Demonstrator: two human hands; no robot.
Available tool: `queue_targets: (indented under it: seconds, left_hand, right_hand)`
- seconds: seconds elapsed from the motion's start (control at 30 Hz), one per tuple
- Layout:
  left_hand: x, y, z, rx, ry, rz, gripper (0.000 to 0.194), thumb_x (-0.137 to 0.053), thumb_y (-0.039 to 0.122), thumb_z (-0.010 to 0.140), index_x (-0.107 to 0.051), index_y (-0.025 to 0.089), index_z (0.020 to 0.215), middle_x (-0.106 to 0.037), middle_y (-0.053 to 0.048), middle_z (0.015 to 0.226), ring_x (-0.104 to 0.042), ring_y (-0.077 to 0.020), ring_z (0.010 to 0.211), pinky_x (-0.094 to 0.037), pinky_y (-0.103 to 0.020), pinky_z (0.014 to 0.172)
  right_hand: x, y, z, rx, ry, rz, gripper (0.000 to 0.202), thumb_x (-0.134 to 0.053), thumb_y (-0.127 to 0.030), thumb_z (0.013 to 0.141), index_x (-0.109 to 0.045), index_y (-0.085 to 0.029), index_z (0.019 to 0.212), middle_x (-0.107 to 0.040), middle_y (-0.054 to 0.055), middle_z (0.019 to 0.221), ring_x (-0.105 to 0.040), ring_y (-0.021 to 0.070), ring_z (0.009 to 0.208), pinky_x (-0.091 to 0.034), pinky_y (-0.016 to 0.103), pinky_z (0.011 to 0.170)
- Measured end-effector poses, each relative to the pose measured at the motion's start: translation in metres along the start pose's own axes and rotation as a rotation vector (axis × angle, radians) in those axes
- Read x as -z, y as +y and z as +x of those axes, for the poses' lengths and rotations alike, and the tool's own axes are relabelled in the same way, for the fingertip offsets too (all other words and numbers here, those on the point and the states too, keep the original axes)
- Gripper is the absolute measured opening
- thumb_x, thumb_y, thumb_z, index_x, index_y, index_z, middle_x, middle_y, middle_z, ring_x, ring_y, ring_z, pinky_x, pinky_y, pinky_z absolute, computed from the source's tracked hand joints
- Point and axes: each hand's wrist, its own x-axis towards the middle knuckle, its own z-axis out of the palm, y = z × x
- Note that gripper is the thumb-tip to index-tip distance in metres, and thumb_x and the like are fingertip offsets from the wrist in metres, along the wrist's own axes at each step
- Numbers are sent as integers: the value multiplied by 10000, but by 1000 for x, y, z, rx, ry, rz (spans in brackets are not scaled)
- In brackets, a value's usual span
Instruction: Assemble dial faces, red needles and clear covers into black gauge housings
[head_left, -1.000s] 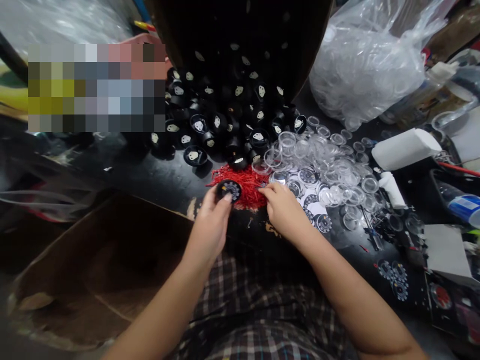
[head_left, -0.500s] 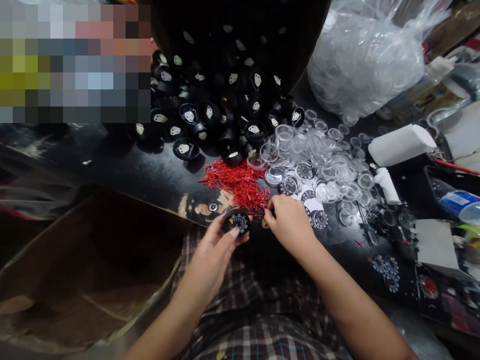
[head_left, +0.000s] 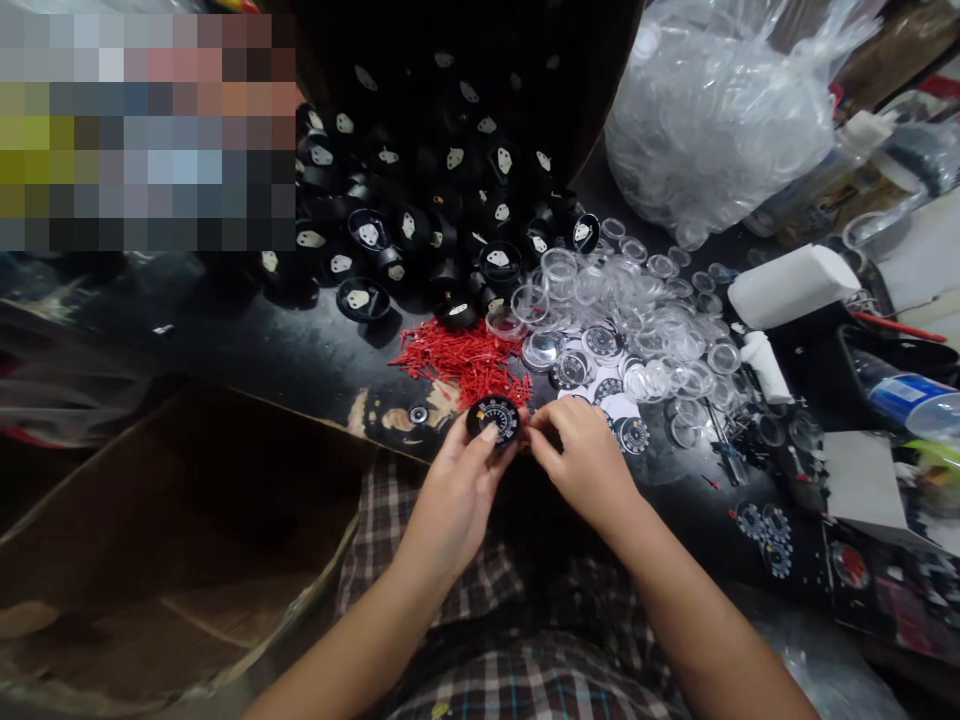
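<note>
My left hand (head_left: 457, 490) grips a round black gauge (head_left: 493, 422) with its dial face up and the thumb across the dial. White markings ring the dial, with a small yellow mark at its upper left. Close by on the right, the fingertips of my right hand (head_left: 577, 450) are pinched together at the gauge's edge; what they hold, if anything, is too small to make out. Just beyond both hands lies a heap of thin red pointers (head_left: 465, 360). Loose printed dials (head_left: 634, 434) rest to the right of the heap, partly behind my right hand.
Several black cups (head_left: 364, 298) with pale plates inside crowd the back. Clear plastic rings (head_left: 600, 285) spread to the right, below a bag of clear parts (head_left: 720, 120). A screwdriver (head_left: 731, 455) and a white roll (head_left: 791, 285) lie farther right. An open cardboard box (head_left: 172, 600) stands lower left.
The gauge in my left hand has moved up and right, closer to my right fingertips. A thin red pointer seen between the hands earlier no longer shows clearly. The camera view has shifted slightly.
</note>
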Motion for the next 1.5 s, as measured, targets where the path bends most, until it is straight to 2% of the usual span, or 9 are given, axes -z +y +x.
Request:
queue_targets:
  seconds: [0.27,0.47,0.63,0.8,1.03,1.2,1.3,1.37,1.5]
  left_hand:
    - [-1,1,6,-45,43,157,401,-712,273,818,-598,265,1202,-718,-34,1113,-677,-188,1035,-545,-325,923]
    - [0,-13,-2,-118,-88,338,306,-678,324,862,-641,304,1165,-680,10,1173,-621,-170,1132,-461,-289,1028]
    - [0,-5,-9,-165,-141,409,273,-677,325,865,-644,295,1135,-687,9,1134,-626,-170,1105,-475,-275,992]
    - [-8,6,-18,-221,-88,524,223,-709,286,819,-675,239,1034,-715,-18,1007,-658,-201,997,-505,-294,929]
    - [-6,7,-25,-259,-24,678,275,-704,230,797,-695,249,1071,-719,-15,1051,-671,-215,971,-514,-293,896]
    - [2,7,-18,-109,-121,596,257,-689,309,835,-696,264,1089,-718,-21,1117,-658,-211,1053,-507,-290,947]
    - [8,6,-13,17,-167,465,337,-726,327,815,-685,299,1148,-701,-14,1198,-619,-219,1168,-476,-305,1023]
    - [11,5,-12,48,-181,445,396,-738,326,808,-673,313,1198,-679,-18,1260,-589,-228,1226,-444,-320,1070]
    - [11,1,-16,83,-54,436,421,-756,396,782,-699,296,1186,-683,-43,1269,-566,-264,1267,-454,-341,1076]
  right_hand:
    - [17,-12,-9,2,36,365,93,-572,-211,931,-621,-204,853,-619,10,845,-568,161,829,-411,309,783]
    - [22,-18,-13,-56,31,349,103,-569,-200,914,-615,-207,822,-585,2,807,-550,153,783,-404,297,730]
    - [26,-19,-19,-50,51,402,118,-562,-199,919,-591,-206,805,-572,-7,790,-535,135,756,-400,265,690]
    - [32,-24,-24,-72,20,395,154,-556,-190,923,-568,-205,769,-588,-10,780,-541,134,736,-397,266,685]
    - [29,-32,-30,-153,23,377,217,-560,-200,922,-525,-202,707,-593,-24,701,-515,123,640,-362,265,624]
    - [31,-28,-31,-111,6,283,252,-594,-203,890,-498,-201,657,-572,-26,661,-495,122,606,-343,275,613]
    - [32,-24,-30,41,70,170,75,-565,-189,902,-610,-189,842,-635,24,818,-565,162,756,-381,310,726]
    - [31,-22,-28,118,77,58,105,-528,-174,913,-627,-174,947,-653,56,888,-580,190,831,-379,336,769]
    - [28,-24,-24,197,47,-152,142,-477,-167,903,-610,-168,853,-649,73,842,-570,215,823,-366,354,754]
